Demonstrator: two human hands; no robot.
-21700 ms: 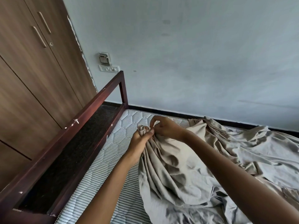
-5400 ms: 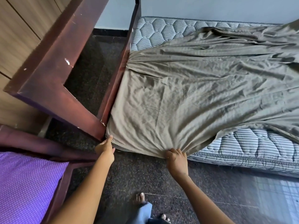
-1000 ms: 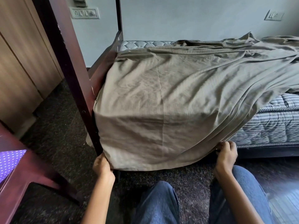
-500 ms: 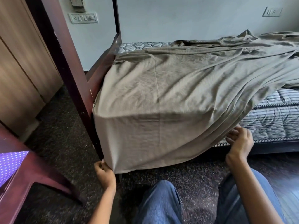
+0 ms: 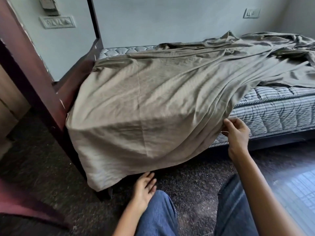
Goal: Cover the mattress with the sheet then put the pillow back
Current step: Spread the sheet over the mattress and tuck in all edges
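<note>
An olive-grey sheet [image 5: 153, 103] drapes over the near left corner of the striped quilted mattress [image 5: 272, 108] and hangs down toward the floor. Farther right the sheet lies bunched on top, leaving the mattress side bare. My right hand [image 5: 237, 132] pinches the sheet's hanging edge and lifts it at the mattress side. My left hand [image 5: 144, 188] hovers with relaxed fingers just below the sheet's bottom hem, holding nothing. No pillow is in view.
The dark wooden bed frame post [image 5: 34, 79] rises at the left, with a wardrobe [image 5: 8, 99] behind it. A reddish wooden chair [image 5: 22, 201] stands at the lower left. My knees in blue jeans [image 5: 158, 215] are over the dark speckled floor [image 5: 196, 176].
My left hand let go of the sheet corner by the bed post and moved right, under the hem. My right hand rose higher along the mattress side with the sheet edge.
</note>
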